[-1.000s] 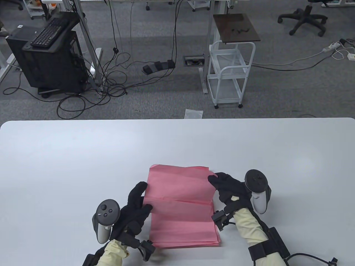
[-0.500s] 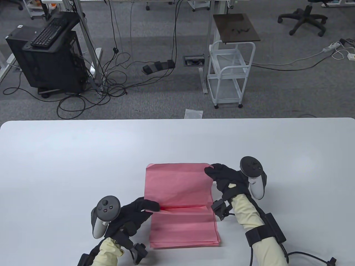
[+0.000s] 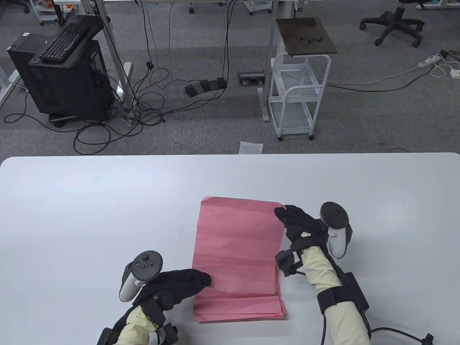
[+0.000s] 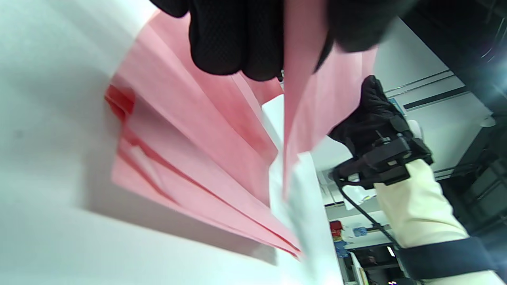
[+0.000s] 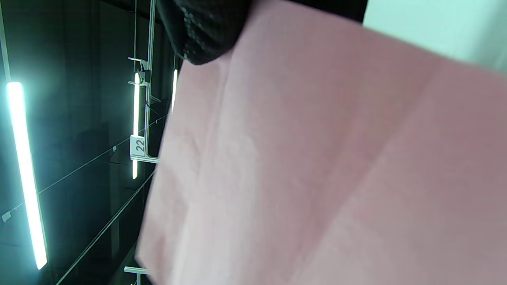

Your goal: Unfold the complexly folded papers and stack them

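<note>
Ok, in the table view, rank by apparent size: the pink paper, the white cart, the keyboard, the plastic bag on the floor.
1. pink paper, though it is nearest the camera
2. white cart
3. keyboard
4. plastic bag

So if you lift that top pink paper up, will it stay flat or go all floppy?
Probably floppy: the pink sheet already bows between the right hand and left hand. It looks thin and light. Its creases may make it bend there first. The stack underneath might slide.
</note>
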`<move>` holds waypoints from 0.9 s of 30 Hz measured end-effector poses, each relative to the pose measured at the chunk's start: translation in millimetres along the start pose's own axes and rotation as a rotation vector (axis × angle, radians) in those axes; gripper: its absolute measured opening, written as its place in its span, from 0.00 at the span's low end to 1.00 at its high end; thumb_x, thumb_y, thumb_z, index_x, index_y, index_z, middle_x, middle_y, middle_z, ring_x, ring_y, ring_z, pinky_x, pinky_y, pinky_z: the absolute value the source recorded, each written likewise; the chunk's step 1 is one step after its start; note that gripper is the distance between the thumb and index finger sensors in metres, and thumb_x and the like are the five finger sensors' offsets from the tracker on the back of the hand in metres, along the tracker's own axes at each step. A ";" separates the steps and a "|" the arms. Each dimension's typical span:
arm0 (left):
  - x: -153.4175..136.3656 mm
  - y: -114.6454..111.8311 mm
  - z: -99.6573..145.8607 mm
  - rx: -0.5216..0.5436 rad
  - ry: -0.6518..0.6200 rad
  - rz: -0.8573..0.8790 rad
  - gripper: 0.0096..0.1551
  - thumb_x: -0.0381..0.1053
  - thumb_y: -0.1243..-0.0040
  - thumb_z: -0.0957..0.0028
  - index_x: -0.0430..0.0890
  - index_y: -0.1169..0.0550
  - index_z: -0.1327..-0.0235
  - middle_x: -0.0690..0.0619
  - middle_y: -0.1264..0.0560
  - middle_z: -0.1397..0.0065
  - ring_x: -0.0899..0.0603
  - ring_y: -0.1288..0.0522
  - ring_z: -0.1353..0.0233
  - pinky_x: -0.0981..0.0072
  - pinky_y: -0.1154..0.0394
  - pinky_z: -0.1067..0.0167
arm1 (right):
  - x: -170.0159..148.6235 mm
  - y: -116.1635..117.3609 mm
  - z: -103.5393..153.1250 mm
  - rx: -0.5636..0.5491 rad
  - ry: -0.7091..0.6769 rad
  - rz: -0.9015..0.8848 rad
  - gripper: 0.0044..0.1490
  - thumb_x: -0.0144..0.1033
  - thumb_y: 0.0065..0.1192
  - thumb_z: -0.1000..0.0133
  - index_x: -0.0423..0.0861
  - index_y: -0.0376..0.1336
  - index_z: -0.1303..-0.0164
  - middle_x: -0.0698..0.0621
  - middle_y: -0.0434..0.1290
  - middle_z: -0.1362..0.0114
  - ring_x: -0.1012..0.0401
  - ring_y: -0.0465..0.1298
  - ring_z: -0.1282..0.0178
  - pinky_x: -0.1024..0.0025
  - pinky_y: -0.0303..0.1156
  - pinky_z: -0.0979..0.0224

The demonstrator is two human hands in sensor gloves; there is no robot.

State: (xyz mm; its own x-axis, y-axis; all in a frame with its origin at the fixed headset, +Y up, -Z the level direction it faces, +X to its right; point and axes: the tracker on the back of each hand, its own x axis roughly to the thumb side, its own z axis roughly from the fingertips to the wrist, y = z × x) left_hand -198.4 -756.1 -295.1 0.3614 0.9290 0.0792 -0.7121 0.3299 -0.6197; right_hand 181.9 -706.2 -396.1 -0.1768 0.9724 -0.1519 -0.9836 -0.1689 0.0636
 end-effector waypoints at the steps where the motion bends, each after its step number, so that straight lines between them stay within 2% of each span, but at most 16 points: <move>1: -0.1 -0.3 0.2 0.044 0.007 0.006 0.27 0.61 0.45 0.40 0.48 0.22 0.35 0.45 0.26 0.24 0.37 0.27 0.24 0.43 0.44 0.21 | 0.1 0.6 -0.1 -0.001 -0.001 0.001 0.23 0.41 0.61 0.45 0.40 0.73 0.48 0.48 0.80 0.53 0.50 0.76 0.38 0.39 0.48 0.20; 2: 0.1 -0.4 -0.2 0.079 0.019 -0.008 0.22 0.56 0.43 0.41 0.50 0.20 0.39 0.47 0.23 0.27 0.39 0.24 0.27 0.45 0.43 0.22 | 0.5 1.2 -0.3 -0.004 -0.002 0.006 0.23 0.41 0.61 0.45 0.40 0.73 0.48 0.48 0.80 0.53 0.50 0.76 0.38 0.39 0.48 0.20; 4: 1.8 -1.0 -1.4 0.146 0.042 -0.113 0.19 0.49 0.42 0.42 0.53 0.23 0.38 0.50 0.22 0.30 0.42 0.22 0.29 0.48 0.41 0.22 | 1.1 2.3 -1.0 -0.004 -0.004 0.016 0.23 0.41 0.61 0.45 0.40 0.73 0.48 0.48 0.80 0.53 0.50 0.76 0.38 0.39 0.48 0.20; 6: 2.6 -1.8 -2.2 0.162 0.051 -0.176 0.29 0.44 0.43 0.42 0.60 0.36 0.28 0.54 0.21 0.33 0.45 0.21 0.31 0.48 0.43 0.21 | 2.0 3.4 -1.4 -0.009 -0.006 0.006 0.23 0.41 0.61 0.45 0.40 0.73 0.48 0.48 0.80 0.53 0.50 0.76 0.38 0.39 0.48 0.20; 9: 3.1 -4.1 -2.8 0.141 0.046 -0.151 0.45 0.45 0.42 0.43 0.65 0.55 0.25 0.56 0.24 0.34 0.44 0.22 0.31 0.47 0.46 0.20 | 2.4 4.0 -2.3 -0.007 -0.008 0.009 0.23 0.41 0.61 0.45 0.40 0.72 0.48 0.48 0.80 0.53 0.50 0.76 0.38 0.39 0.48 0.20; 13: 3.5 -5.0 -2.7 0.144 0.056 -0.184 0.52 0.45 0.41 0.43 0.64 0.63 0.26 0.57 0.23 0.34 0.44 0.22 0.31 0.47 0.46 0.20 | 2.4 4.0 -2.5 -0.008 -0.008 0.017 0.23 0.41 0.61 0.45 0.40 0.72 0.48 0.48 0.80 0.53 0.50 0.76 0.38 0.39 0.47 0.20; 16: 3.2 -5.6 -3.0 0.137 0.055 -0.186 0.51 0.45 0.40 0.44 0.64 0.61 0.26 0.58 0.23 0.35 0.45 0.21 0.31 0.47 0.46 0.21 | 1.6 3.2 -2.0 -0.010 -0.007 0.034 0.23 0.41 0.61 0.45 0.40 0.73 0.48 0.48 0.80 0.53 0.50 0.76 0.38 0.39 0.47 0.20; 17: 3.4 -5.6 -2.8 0.142 0.053 -0.186 0.47 0.45 0.39 0.44 0.65 0.55 0.25 0.57 0.22 0.35 0.44 0.21 0.31 0.46 0.45 0.21 | 1.5 3.1 -1.9 -0.011 -0.006 0.037 0.23 0.41 0.61 0.45 0.40 0.72 0.48 0.48 0.80 0.53 0.50 0.76 0.38 0.39 0.47 0.20; 18: 4.7 -5.6 -2.2 0.155 0.046 -0.196 0.37 0.46 0.40 0.43 0.64 0.41 0.24 0.56 0.21 0.34 0.45 0.21 0.31 0.45 0.45 0.21 | 1.0 2.8 -1.8 -0.012 -0.003 0.041 0.23 0.41 0.61 0.45 0.41 0.72 0.48 0.48 0.80 0.53 0.50 0.76 0.38 0.39 0.47 0.20; 19: 6.4 -6.4 -1.3 0.180 0.039 -0.213 0.26 0.47 0.43 0.41 0.60 0.30 0.28 0.55 0.21 0.33 0.43 0.22 0.30 0.44 0.45 0.21 | 0.3 2.8 -1.9 -0.011 0.001 0.044 0.23 0.41 0.61 0.45 0.40 0.73 0.48 0.48 0.80 0.53 0.50 0.76 0.38 0.39 0.47 0.20; 20: 7.9 -7.7 -0.6 0.202 0.031 -0.225 0.22 0.49 0.44 0.41 0.59 0.25 0.32 0.51 0.25 0.26 0.39 0.27 0.24 0.42 0.47 0.21 | -0.8 3.0 -2.3 -0.012 0.006 0.049 0.23 0.41 0.61 0.45 0.40 0.72 0.48 0.48 0.80 0.53 0.50 0.76 0.38 0.39 0.47 0.20; 21: 10.2 -10.1 -1.0 0.204 0.016 -0.240 0.22 0.51 0.45 0.40 0.58 0.24 0.33 0.44 0.42 0.14 0.31 0.43 0.17 0.37 0.54 0.22 | -2.0 3.2 -2.9 -0.014 0.013 0.054 0.23 0.41 0.61 0.45 0.40 0.72 0.48 0.48 0.80 0.53 0.50 0.76 0.38 0.39 0.47 0.20; 22: 12.5 -11.9 -1.0 0.200 0.008 -0.264 0.23 0.53 0.46 0.39 0.59 0.25 0.31 0.42 0.61 0.13 0.28 0.61 0.17 0.34 0.63 0.25 | -3.3 3.7 -3.8 -0.017 0.018 0.062 0.23 0.41 0.61 0.45 0.40 0.72 0.48 0.48 0.80 0.53 0.50 0.76 0.38 0.39 0.47 0.20; 23: 13.7 -12.2 -0.7 0.204 0.001 -0.286 0.23 0.53 0.47 0.39 0.59 0.27 0.30 0.49 0.72 0.15 0.31 0.71 0.18 0.36 0.68 0.25 | -4.4 4.3 -4.5 -0.019 0.022 0.067 0.23 0.41 0.61 0.45 0.40 0.72 0.48 0.48 0.80 0.53 0.50 0.76 0.38 0.39 0.47 0.20; 24: 15.6 -12.8 -1.1 0.181 -0.036 -0.323 0.24 0.54 0.48 0.39 0.60 0.28 0.29 0.60 0.76 0.18 0.36 0.77 0.20 0.38 0.73 0.26 | -6.2 5.7 -5.5 -0.021 0.029 0.077 0.23 0.41 0.61 0.45 0.40 0.72 0.48 0.48 0.80 0.53 0.50 0.76 0.38 0.39 0.47 0.20; 27: 17.2 -14.6 -2.8 0.059 -0.064 -0.411 0.25 0.56 0.49 0.38 0.60 0.28 0.27 0.61 0.75 0.17 0.38 0.80 0.21 0.38 0.76 0.28 | -11.7 10.1 -8.6 -0.021 0.052 0.106 0.23 0.41 0.61 0.45 0.40 0.72 0.48 0.48 0.80 0.53 0.50 0.76 0.38 0.39 0.47 0.20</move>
State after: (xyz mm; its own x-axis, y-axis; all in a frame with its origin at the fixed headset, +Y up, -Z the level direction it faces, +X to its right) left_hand -180.1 -745.4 -286.8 0.5857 0.7260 0.3604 -0.5504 0.6827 -0.4806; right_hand 173.7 -720.7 -402.2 -0.2807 0.9394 -0.1968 -0.9598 -0.2739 0.0614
